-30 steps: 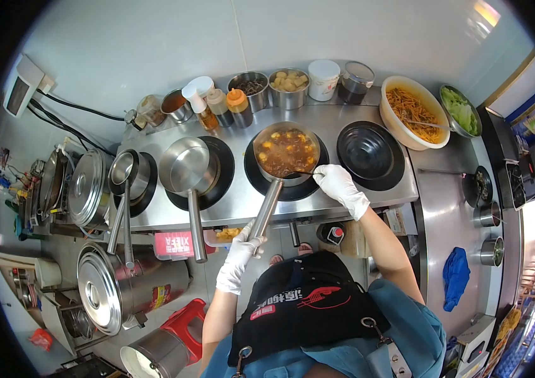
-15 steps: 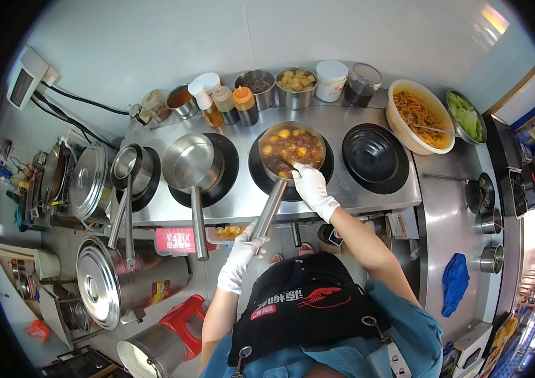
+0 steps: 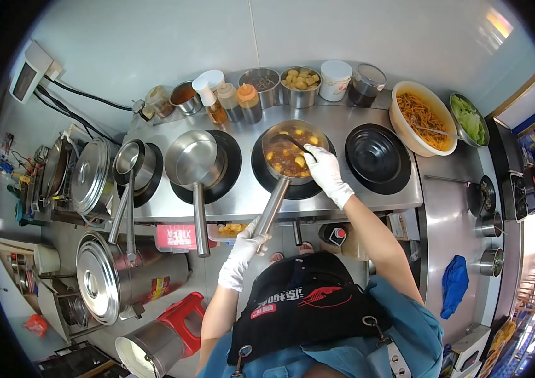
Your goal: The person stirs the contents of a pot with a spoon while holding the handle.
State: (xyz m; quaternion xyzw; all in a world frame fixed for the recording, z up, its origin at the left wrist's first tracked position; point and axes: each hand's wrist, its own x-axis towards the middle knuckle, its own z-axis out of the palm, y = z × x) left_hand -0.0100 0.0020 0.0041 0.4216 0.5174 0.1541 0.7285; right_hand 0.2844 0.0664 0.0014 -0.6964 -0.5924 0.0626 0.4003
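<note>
Rel. to stew saucepan: 2nd saucepan L, lidded stockpot far L, squeeze btls behind-L, chunk pot behind, burner R, basin w/ food strips beyond burner, lettuce bowl far R.

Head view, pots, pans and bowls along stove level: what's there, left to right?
Lidded pot → stacked small pans → bare-bottomed saucepan → stew pan → black dish → cream bowl of orange strips → bowl of green leaves.

Gloved hands hold a dark utensil and the handle of a steel pan of stew
</note>
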